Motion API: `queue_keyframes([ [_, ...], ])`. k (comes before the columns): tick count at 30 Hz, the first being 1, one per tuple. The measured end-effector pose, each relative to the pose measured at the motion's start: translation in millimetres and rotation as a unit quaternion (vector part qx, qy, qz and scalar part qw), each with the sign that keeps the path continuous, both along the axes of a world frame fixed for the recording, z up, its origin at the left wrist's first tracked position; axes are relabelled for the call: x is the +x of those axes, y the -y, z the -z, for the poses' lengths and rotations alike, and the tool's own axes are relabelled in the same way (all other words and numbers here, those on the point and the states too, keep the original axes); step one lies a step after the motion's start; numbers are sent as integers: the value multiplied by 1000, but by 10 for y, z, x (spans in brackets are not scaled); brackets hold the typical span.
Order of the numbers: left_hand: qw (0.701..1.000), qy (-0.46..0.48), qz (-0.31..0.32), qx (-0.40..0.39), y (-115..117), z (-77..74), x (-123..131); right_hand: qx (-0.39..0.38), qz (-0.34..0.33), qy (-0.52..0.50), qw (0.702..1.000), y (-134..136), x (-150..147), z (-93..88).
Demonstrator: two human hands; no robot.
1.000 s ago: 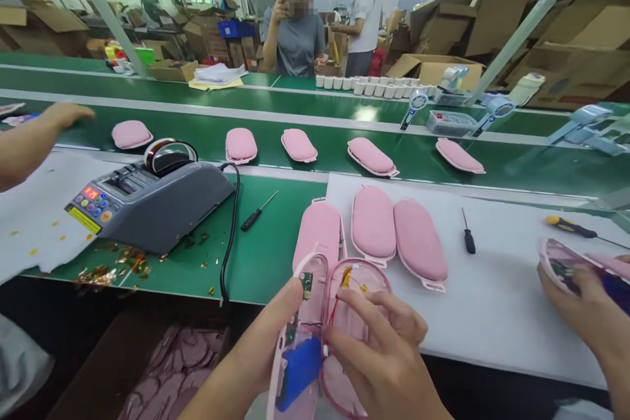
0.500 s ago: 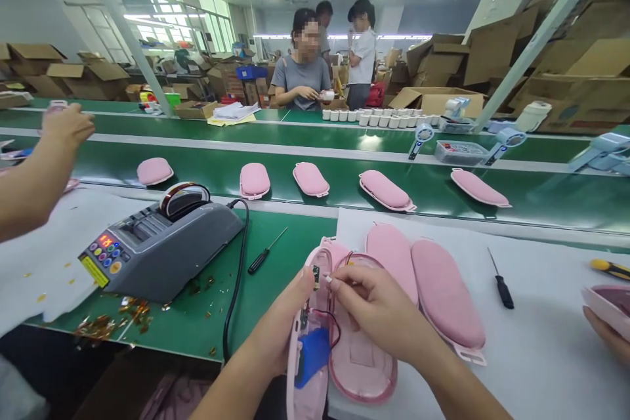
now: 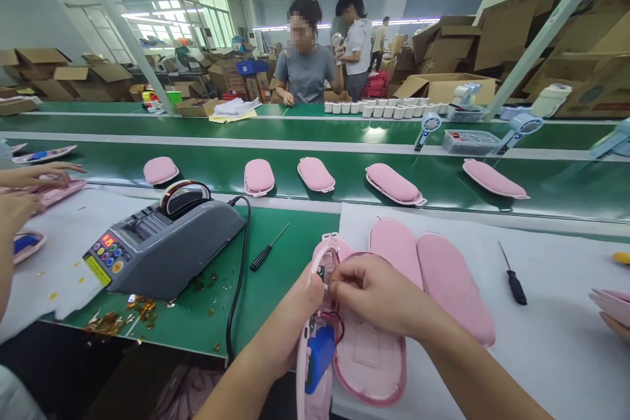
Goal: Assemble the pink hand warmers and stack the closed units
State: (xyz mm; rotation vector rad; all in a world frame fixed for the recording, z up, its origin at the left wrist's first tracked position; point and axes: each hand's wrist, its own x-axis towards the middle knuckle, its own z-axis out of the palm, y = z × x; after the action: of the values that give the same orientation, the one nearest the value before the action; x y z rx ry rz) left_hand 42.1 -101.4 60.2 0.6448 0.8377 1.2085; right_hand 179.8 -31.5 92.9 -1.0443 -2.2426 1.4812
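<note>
My left hand (image 3: 308,292) is closed around the upright edge of a pink plastic case half (image 3: 317,400). Inside that half are a small green circuit board (image 3: 321,272) and a blue-wrapped battery (image 3: 319,357). Thin red and black wires (image 3: 339,321) run between it and the other case half (image 3: 371,367), which lies open side up on the white sheet. The fingertips of my right hand (image 3: 369,285) are pinched together near the circuit board. The small white connector that showed in them earlier is hidden behind the fingers now.
Closed pink cases (image 3: 453,282) lie to the right, with a black screwdriver (image 3: 514,285) beyond. A tape dispenser (image 3: 167,249) and another screwdriver (image 3: 268,251) are on the left. Several pink cases sit on the green conveyor (image 3: 216,161). Co-workers' hands (image 3: 37,180) work at the left.
My right fingertips have moved in against the board side of the case half, covering the white connector. At the left, a co-worker's raised hand has come down to a pink case.
</note>
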Motion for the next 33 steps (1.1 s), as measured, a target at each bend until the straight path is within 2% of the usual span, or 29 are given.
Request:
queue_keyframes([
  [3,998,-30,-24,54,-21,21,14,-19,2,22,1000,-2,-4,-20],
  [7,998,62,12,-28,-33,9,22,-3,22,11,1000,37,-1,-8],
  [10,990,126,10,-69,-30,-51,37,36,113,1,993,53,36,-18],
  [12,988,140,6,-60,-31,-90,55,74,199,11,977,29,65,-30],
  [14,989,142,4,-50,-35,-112,72,79,242,1,967,-22,86,-35],
  [20,991,126,2,-46,-13,-92,77,-38,149,-84,984,-149,118,1],
  [26,989,126,35,-73,22,-26,73,-157,76,-154,973,-38,212,-3],
  [29,990,124,39,-47,19,-6,74,-176,84,-130,972,23,228,-48],
  [33,993,114,12,0,31,-23,67,-138,156,-89,974,35,204,-43],
])
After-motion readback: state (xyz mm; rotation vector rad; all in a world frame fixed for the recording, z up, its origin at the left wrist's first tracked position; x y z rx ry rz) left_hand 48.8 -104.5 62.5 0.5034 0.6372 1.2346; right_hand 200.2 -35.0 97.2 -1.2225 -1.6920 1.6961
